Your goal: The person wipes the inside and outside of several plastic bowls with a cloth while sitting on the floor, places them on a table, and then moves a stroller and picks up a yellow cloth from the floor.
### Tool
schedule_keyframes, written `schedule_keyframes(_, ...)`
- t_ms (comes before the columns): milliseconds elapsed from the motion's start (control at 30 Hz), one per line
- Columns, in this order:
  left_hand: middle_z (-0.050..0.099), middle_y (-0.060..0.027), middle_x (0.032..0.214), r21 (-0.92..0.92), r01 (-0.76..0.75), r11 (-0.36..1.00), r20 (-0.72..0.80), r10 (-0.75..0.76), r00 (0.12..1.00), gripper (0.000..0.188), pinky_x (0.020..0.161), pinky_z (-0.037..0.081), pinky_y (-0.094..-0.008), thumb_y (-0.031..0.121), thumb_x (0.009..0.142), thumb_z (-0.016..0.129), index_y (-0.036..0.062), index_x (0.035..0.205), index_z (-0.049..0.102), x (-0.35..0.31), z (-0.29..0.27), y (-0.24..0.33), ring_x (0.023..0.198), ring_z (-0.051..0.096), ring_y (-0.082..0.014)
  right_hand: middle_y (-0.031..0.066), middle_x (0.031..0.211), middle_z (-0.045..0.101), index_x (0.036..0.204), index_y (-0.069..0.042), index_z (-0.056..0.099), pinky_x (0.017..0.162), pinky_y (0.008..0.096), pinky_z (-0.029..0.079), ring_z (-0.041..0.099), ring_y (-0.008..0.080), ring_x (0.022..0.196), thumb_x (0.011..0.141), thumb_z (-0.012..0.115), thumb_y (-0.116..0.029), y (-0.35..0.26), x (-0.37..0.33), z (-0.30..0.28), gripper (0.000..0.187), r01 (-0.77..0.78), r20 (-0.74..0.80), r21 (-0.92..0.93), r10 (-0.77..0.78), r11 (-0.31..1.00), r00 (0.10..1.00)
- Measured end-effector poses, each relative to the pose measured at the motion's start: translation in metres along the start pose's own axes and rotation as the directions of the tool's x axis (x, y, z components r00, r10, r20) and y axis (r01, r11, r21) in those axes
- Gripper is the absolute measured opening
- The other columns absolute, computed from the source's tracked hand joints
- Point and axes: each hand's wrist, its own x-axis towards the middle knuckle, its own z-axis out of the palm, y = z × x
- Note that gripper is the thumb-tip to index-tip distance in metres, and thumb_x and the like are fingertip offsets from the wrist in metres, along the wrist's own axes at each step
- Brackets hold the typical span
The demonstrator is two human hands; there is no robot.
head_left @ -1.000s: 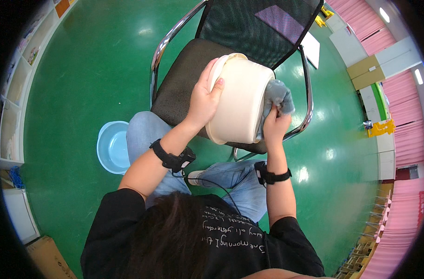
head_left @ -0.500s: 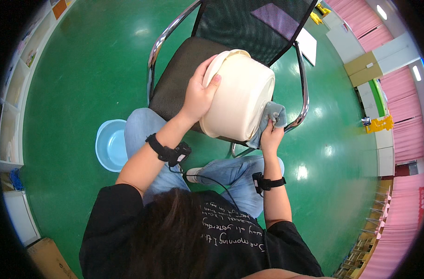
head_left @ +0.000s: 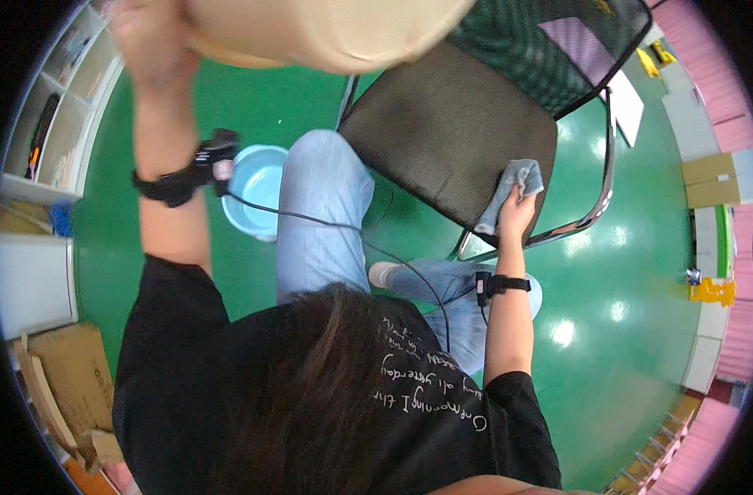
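Left hand (head_left: 155, 41), blurred, grips the cream tub (head_left: 335, 29) by its side; the tub is raised just right of that hand, partly out of view. Right hand (head_left: 516, 213) pinches the grey-blue cloth (head_left: 522, 175) over the chair seat (head_left: 450, 124)'s near edge. This looks like shifting the tub between wipes; the next move calls for a secure one-handed hold. Half a second ago cloth met tub; now they are well apart.
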Motion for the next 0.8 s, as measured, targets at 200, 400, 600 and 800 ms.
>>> schedule_keyframes(200,0.066,-0.0119,0.101,0.466,-0.09,0.88,0.022,0.09,0.996,0.032,0.073,0.05,-0.0268,0.022,0.09,0.062,-0.003,0.109,0.061,-0.026,-0.114,0.05,0.084,0.063,-0.0165,0.023,0.119,0.057,0.124,0.005,0.049,0.095,0.0371,0.04,0.054,0.0324,0.112,0.091,0.057,-0.023,0.025,-0.014,-0.007,0.044,0.029,0.018,0.057,-0.03,0.998,0.999)
schedule_keyframes(400,0.067,-0.0201,0.085,0.983,-0.152,0.102,0.18,-0.38,0.907,0.046,0.067,0.052,-0.0382,0.042,0.084,0.064,0.0142,0.119,0.056,-0.12,-0.171,-0.006,0.077,0.066,-0.0339,0.0203,0.122,0.057,0.124,0.004,0.049,0.096,0.0362,0.038,0.054,0.031,0.112,0.091,0.057,-0.022,0.026,-0.019,-0.016,0.042,0.046,-0.027,0.083,-0.044,0.995,0.999)
schedule_keyframes(600,0.065,-0.0195,0.077,0.988,-0.145,0.058,0.148,-0.649,0.746,0.04,0.056,0.049,-0.0477,0.043,0.088,0.055,0.0178,0.119,0.049,-0.248,-0.21,-0.099,0.066,0.063,-0.0377,0.019,0.122,0.057,0.121,0.006,0.05,0.096,0.0346,0.038,0.054,0.0282,0.11,0.092,0.056,-0.021,0.02,-0.027,-0.012,0.04,0.014,0.02,0.038,-0.015,0.999,1.0)
schedule_keyframes(800,0.064,-0.0164,0.073,0.92,-0.248,0.303,0.392,-0.735,0.554,0.034,0.055,0.049,-0.0467,0.026,0.087,0.055,0.0143,0.117,0.048,-0.342,-0.207,-0.124,0.065,0.063,-0.0363,0.0189,0.119,0.058,0.116,0.007,0.051,0.095,0.0344,0.039,0.056,0.0273,0.105,0.092,0.056,-0.02,0.03,-0.028,-0.009,0.037,0.078,-0.023,0.047,-0.077,0.996,0.997)
